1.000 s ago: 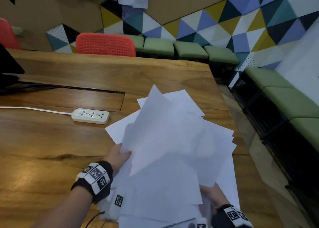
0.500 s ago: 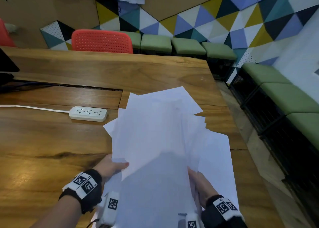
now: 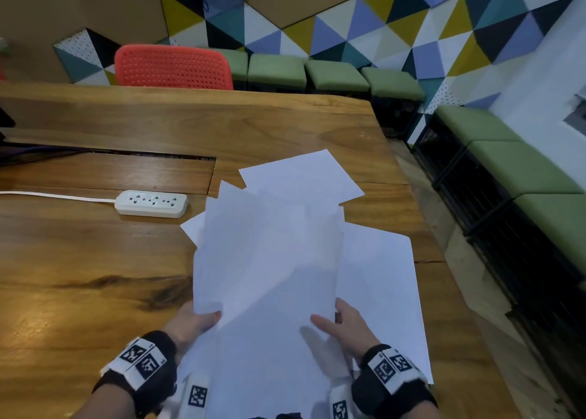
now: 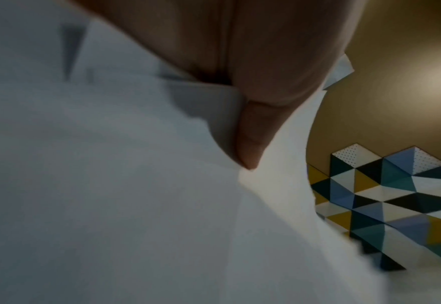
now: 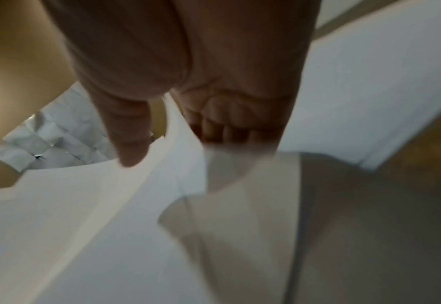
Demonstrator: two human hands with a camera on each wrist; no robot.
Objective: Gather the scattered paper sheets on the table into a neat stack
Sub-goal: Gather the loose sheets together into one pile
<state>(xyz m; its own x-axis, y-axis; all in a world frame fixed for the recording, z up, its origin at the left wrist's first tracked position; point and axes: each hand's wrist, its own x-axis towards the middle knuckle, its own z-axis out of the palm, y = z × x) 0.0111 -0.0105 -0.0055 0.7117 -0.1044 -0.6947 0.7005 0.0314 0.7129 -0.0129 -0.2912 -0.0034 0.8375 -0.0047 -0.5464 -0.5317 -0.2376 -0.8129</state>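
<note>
Several white paper sheets [image 3: 269,260] overlap in a loose bundle above the wooden table [image 3: 79,276], their near ends in both hands. My left hand [image 3: 193,322] pinches the bundle's left near edge, thumb on top. My right hand [image 3: 344,323] grips the right near edge, thumb across the top sheet and fingers underneath. In the left wrist view the thumb [image 4: 250,133] presses into the paper [image 4: 110,195]. The right wrist view shows the thumb [image 5: 128,133] above and curled fingers [image 5: 227,127] below the sheets [image 5: 97,226]. One more sheet [image 3: 380,291] lies flat at the right.
A white power strip [image 3: 151,203] with its cable lies left of the papers. A slot [image 3: 104,154] runs across the table. A red chair [image 3: 172,66] stands at the far edge, green benches [image 3: 523,171] to the right. The table's right edge is near the flat sheet.
The fanned sheets have been drawn together into a narrower bundle. My right hand has moved up from the near edge and taken hold of the bundle's right side; my left hand kept its hold.
</note>
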